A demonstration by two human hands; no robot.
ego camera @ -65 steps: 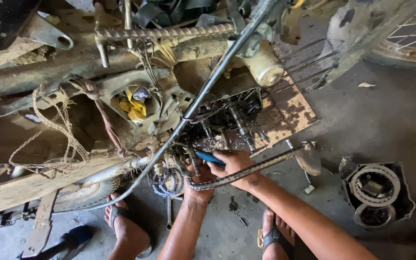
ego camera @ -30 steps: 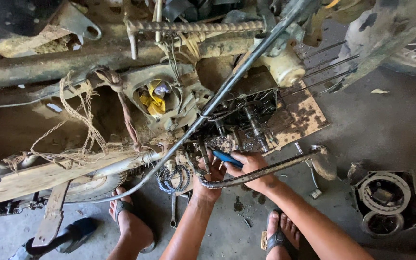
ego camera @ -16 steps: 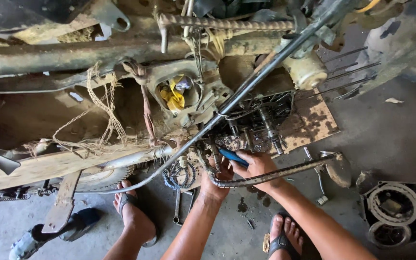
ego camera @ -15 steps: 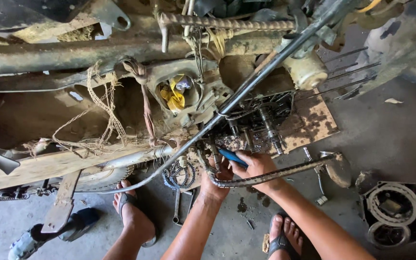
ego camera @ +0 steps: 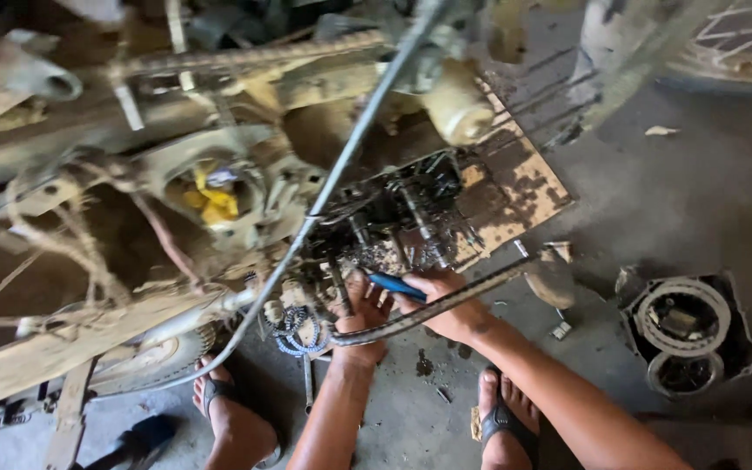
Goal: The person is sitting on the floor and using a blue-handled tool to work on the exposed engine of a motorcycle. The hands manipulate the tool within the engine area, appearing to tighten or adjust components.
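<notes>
Your right hand (ego camera: pixel 450 305) grips a blue-handled tool (ego camera: pixel 396 285), its tip pointing into the greasy open engine (ego camera: pixel 402 218). Your left hand (ego camera: pixel 360 318) sits just left of the tool, fingers spread loose against the engine's lower edge, grasping nothing. A removed round cover (ego camera: pixel 685 331) lies on the floor, well right of the engine.

Daylight is dim and soft, brightest on the concrete floor (ego camera: pixel 672 200) at right. Left of the engine (ego camera: pixel 393 218) the frame sinks into brown shadow. Motion blur smears the whole view, worst along the top edge; the wheel (ego camera: pixel 733 43) there looks washed out.
</notes>
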